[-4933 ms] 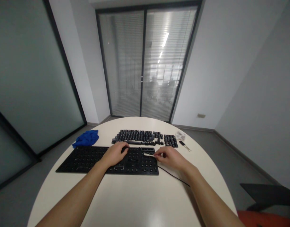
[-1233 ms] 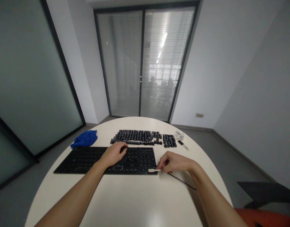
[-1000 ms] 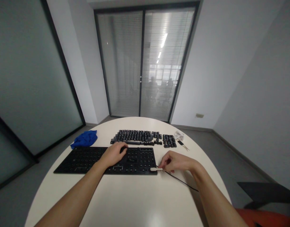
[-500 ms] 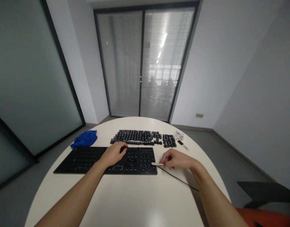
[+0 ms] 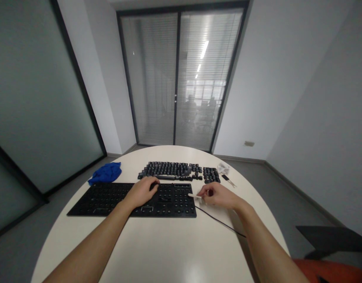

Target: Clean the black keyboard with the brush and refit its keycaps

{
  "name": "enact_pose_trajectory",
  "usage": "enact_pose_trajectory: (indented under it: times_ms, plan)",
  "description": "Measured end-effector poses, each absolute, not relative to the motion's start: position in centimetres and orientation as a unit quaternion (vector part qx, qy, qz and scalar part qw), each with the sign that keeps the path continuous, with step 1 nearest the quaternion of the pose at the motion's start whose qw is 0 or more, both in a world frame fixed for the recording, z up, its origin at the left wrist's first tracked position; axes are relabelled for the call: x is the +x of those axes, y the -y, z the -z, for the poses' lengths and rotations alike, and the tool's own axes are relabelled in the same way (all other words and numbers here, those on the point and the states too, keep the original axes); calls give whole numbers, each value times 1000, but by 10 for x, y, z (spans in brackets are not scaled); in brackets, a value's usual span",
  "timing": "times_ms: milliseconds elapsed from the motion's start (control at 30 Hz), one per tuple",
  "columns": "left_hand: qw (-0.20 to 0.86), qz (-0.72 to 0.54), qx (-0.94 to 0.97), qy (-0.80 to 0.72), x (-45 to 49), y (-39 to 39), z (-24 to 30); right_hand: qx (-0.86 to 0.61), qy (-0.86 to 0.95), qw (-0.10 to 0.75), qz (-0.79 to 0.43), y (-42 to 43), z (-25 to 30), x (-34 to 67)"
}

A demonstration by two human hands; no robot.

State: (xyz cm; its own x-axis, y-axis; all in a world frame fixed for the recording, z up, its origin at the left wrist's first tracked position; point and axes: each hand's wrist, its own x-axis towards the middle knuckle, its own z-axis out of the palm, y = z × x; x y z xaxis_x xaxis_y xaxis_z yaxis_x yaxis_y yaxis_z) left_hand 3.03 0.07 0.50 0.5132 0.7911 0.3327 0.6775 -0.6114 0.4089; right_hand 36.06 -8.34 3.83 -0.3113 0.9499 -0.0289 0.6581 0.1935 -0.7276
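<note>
A black keyboard (image 5: 169,212) with its keycaps off lies before me, bare key switches showing. My left hand (image 5: 143,191) rests on its middle, fingers curled toward the back edge and thumb on the board, holding it. My right hand (image 5: 218,195), at the keyboard's right end, pinches a thin white stick (image 5: 194,195); whether it is a swab or a small brush is too small to tell. The stick's tip points left, over the right edge of the number-pad switches. A black cable (image 5: 219,221) runs from the keyboard under my right forearm.
Behind the keyboard, black keycaps (image 5: 169,169) lie in rows on the round white table (image 5: 157,251). A blue cloth (image 5: 106,173) is at the left. At the back right are a clear plastic bag (image 5: 223,169) and a black-handled wire keycap puller (image 5: 229,180). A chair (image 5: 331,271) stands at the right.
My right hand has moved slightly away from me with the white stick, its tip passing up along the keyboard's right side. My left hand and the keyboard have stayed put.
</note>
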Motion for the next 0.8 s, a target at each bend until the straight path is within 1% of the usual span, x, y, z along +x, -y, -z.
enact_pose_trajectory:
  times_ms: [267,800]
  plan:
    - [109,-245,865,-425,30,0,-5,-551,752,220,-287,81,-35,362]
    - [107,-240,868,-422,31,-1,-3,-567,750,230,-251,77,-30,364]
